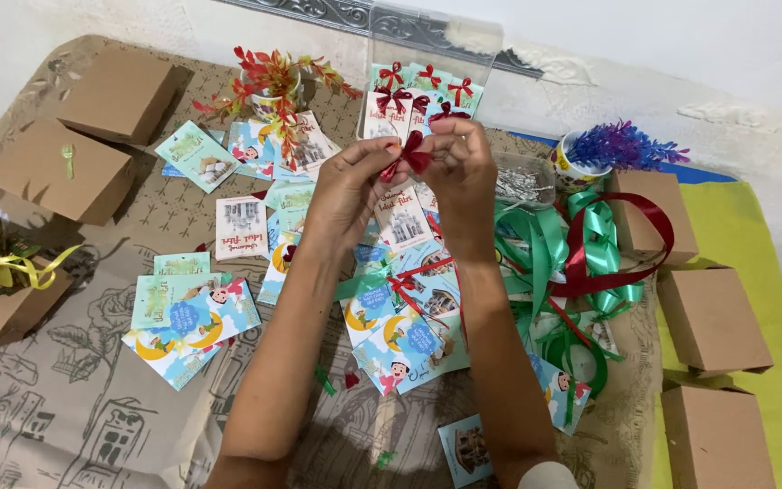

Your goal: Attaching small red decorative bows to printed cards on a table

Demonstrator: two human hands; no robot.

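My left hand (348, 186) and my right hand (460, 177) meet above the middle of the table, fingertips pinched together on a small red ribbon bow (412, 154). A narrow greeting card (402, 220) hangs just below the bow between my hands; whether it is attached I cannot tell. Behind my hands a clear plastic box (427, 68) holds cards topped with red bows. Loose printed cards (196, 319) lie scattered under my forearms.
Brown cardboard boxes sit at the left (70, 167) and right (712, 317). Green and red ribbon (590, 258) is tangled at the right. A mug with purple flowers (608, 154), a pot of red-orange flowers (273, 81) and a tray of pins (522, 181) stand behind.
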